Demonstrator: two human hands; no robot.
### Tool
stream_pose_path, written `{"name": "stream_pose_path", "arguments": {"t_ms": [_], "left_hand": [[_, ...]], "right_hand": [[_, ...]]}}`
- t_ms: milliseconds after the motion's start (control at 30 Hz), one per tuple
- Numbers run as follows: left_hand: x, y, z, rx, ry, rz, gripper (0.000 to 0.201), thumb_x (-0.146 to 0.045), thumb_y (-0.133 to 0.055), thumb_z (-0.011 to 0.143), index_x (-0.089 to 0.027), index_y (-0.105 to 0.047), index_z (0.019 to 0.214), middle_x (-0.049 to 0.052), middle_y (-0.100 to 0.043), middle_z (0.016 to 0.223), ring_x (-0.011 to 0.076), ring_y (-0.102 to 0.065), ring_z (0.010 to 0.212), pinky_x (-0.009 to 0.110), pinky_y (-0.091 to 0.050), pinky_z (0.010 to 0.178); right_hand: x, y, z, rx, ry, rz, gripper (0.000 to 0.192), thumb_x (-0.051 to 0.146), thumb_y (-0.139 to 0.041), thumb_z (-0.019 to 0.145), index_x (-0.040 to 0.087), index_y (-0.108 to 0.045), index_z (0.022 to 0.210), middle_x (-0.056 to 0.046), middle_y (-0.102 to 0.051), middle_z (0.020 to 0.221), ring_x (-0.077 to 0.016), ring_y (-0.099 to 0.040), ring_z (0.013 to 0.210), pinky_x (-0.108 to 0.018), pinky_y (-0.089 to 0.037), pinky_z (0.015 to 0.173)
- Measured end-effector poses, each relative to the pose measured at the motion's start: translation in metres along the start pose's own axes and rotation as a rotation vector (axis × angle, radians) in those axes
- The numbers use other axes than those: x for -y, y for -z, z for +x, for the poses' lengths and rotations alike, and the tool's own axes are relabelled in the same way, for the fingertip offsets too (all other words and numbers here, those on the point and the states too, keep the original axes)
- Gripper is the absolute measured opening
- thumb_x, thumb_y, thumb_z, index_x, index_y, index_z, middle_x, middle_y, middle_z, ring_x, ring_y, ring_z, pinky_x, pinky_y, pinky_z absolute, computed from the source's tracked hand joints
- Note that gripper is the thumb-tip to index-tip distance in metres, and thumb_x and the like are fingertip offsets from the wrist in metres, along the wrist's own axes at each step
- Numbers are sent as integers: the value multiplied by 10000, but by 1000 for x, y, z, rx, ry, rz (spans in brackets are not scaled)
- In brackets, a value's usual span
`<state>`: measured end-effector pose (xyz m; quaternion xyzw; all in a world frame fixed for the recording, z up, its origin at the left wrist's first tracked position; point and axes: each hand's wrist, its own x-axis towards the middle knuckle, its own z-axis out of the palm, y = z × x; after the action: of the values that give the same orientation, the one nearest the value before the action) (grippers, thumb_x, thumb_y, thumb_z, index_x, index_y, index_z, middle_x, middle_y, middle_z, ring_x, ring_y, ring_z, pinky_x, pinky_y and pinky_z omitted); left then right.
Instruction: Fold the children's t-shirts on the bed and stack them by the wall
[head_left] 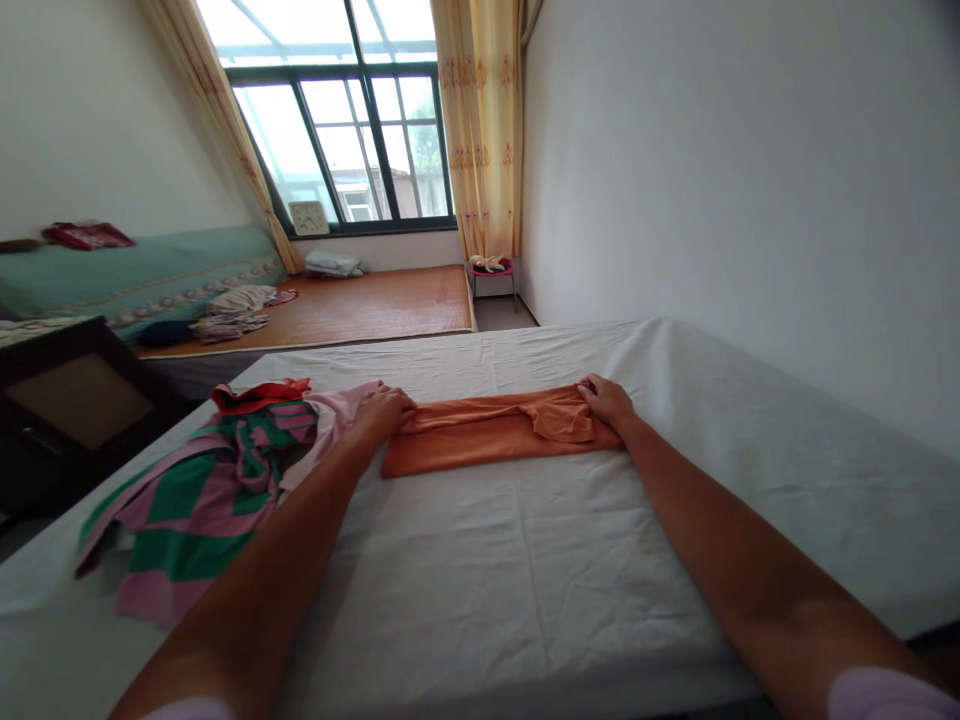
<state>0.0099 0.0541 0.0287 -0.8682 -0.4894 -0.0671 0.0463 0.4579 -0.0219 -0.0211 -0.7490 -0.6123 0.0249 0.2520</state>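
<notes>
An orange T-shirt (pixel 465 445) lies on the white sheet in a long folded strip, one short sleeve turned back on top near its right end. My left hand (pixel 384 408) is closed on the strip's far left corner. At the far right corner, my right hand (pixel 606 402) grips the cloth with bent fingers. Part of each fingertip is hidden by the hand or the fabric. Just left of my left hand lies a crumpled heap with a green and pink checked garment (pixel 202 510), a pale pink cloth (pixel 330 415) and a red piece (pixel 251 397).
The white sheet (pixel 525 580) covers the bed before me, beside a bare wall on the right. Beyond stands another bed with a brown mat (pixel 375 305) and clothes (pixel 236 310). A dark cabinet (pixel 82 400) is at left, a small stool (pixel 495 268) near the curtain.
</notes>
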Motion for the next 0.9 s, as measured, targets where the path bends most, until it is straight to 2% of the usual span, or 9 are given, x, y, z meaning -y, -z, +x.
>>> {"name": "stream_pose_path", "arguments": {"t_ms": [100,200,333,400,467,567,633,733,900], "left_hand": [[-9,-1,2,-65,62,102,239,-315,-495,854,-278,-730,863,52,-697,1034,253,-561,1088,391,-347,996],[-12,-3,3,-184,180,116,278,-307,-441,889,-251,-712,919,79,-680,1057,273,-556,1083,410,-380,946],[-12,-10,4,-192,275,44,280,-311,-463,888,-261,-697,1032,73,-647,1169,304,-525,1145,445,-407,925],[-17,-13,4,-250,236,6,305,-293,-487,880,-262,-665,1126,63,-610,1250,295,-501,1182,438,-394,963],[-27,-15,5,-282,85,-76,311,-306,-473,898,-248,-660,1140,58,-620,1229,259,-520,1150,392,-395,981],[-47,-17,7,-159,-180,-242,300,-373,-468,908,-257,-694,1066,35,-671,1093,214,-572,1035,328,-433,934],[-56,-19,6,-89,-256,-297,289,-378,-495,890,-272,-698,1067,23,-675,1069,205,-583,1000,320,-441,910],[-55,-23,4,-76,-283,-338,286,-340,-485,888,-275,-708,1056,21,-677,1056,197,-583,999,323,-426,925],[-34,-26,4,-90,-250,-420,325,-377,-443,905,-225,-730,916,38,-701,979,193,-597,957,325,-412,936]], "right_hand": [[1,3,1,-19,3,26,226,335,-484,907,222,-661,988,-50,-712,987,-200,-634,894,-268,-425,734],[4,5,1,-113,-38,44,228,338,-478,913,233,-658,1004,-45,-711,980,-202,-633,887,-274,-432,739],[12,7,-1,-152,-38,-5,212,301,-535,886,223,-656,1041,-62,-696,1038,-225,-603,950,-310,-447,798],[21,10,-3,-233,27,-53,261,265,-563,867,211,-642,1109,-86,-658,1151,-255,-549,1067,-349,-436,867],[36,13,-7,-283,154,-39,259,254,-538,886,204,-645,1117,-89,-648,1169,-251,-530,1094,-356,-418,914],[65,13,-18,-120,374,60,237,324,-497,926,204,-690,992,-65,-692,1005,-206,-582,965,-314,-425,899],[82,7,-27,-6,455,82,257,379,-556,893,195,-698,1002,-70,-691,986,-204,-591,942,-310,-436,872],[92,-3,-35,87,525,115,246,272,-590,860,189,-700,1065,-73,-685,1014,-193,-599,947,-301,-442,865],[85,-7,-31,192,614,190,263,84,-538,788,205,-743,901,-33,-703,922,-157,-624,861,-260,-457,800]]}}
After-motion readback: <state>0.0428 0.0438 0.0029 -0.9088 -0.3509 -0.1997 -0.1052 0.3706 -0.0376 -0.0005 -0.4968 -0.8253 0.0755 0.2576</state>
